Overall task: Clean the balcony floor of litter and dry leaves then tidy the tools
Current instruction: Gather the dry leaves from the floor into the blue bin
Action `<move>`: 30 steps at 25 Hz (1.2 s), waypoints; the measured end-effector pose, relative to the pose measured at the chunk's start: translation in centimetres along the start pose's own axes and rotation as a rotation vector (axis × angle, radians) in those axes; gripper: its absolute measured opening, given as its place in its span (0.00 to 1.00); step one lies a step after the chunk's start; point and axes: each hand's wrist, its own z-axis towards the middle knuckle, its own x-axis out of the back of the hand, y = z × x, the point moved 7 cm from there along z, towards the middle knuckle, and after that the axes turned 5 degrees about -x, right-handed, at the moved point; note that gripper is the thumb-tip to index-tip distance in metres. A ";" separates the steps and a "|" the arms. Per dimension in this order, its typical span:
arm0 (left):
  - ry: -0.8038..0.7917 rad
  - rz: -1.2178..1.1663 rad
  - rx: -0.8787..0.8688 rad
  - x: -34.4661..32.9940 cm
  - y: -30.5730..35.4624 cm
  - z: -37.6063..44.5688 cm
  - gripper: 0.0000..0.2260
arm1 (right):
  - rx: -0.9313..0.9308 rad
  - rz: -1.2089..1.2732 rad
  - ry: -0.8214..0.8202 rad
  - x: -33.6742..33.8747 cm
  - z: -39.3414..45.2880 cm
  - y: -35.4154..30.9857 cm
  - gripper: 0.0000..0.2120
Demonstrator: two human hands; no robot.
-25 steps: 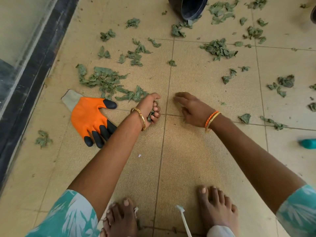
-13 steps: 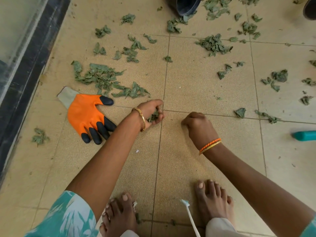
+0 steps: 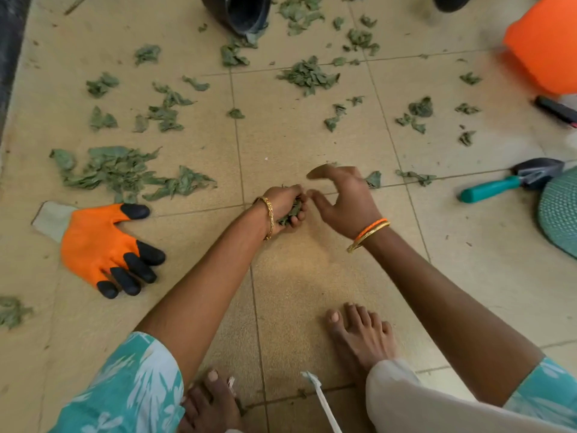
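On matte beige tiles [image 3: 312, 276], left hand [image 3: 285, 207] grips crumpled leaves [image 3: 292, 210].

A home balcony with a tiled floor

Beige floor tiles [image 3: 312, 276] carry scattered dry leaves [image 3: 118, 170], a black pot [image 3: 240, 10], a garden trowel [image 3: 512, 179], an orange work glove [image 3: 100, 245] and a woven mat [image 3: 560, 214]; the person is barefoot.

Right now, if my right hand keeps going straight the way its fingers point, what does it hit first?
Your right hand points left, toward your left hand, which grips dry leaves. It would probably meet that hand first, almost at once; depth is hard to judge.
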 end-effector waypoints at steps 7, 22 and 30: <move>0.019 0.046 0.025 -0.6 1.5 0.6 0.14 | -0.376 -0.202 -0.092 -1.2 1.2 8.5 0.31; -0.134 -0.022 0.169 -3.1 0.8 0.8 0.12 | -0.088 -0.527 -0.008 0.7 -2.6 7.4 0.14; -0.252 0.089 0.145 -7.9 0.9 0.9 0.22 | -0.357 0.142 0.225 4.9 -1.6 5.9 0.09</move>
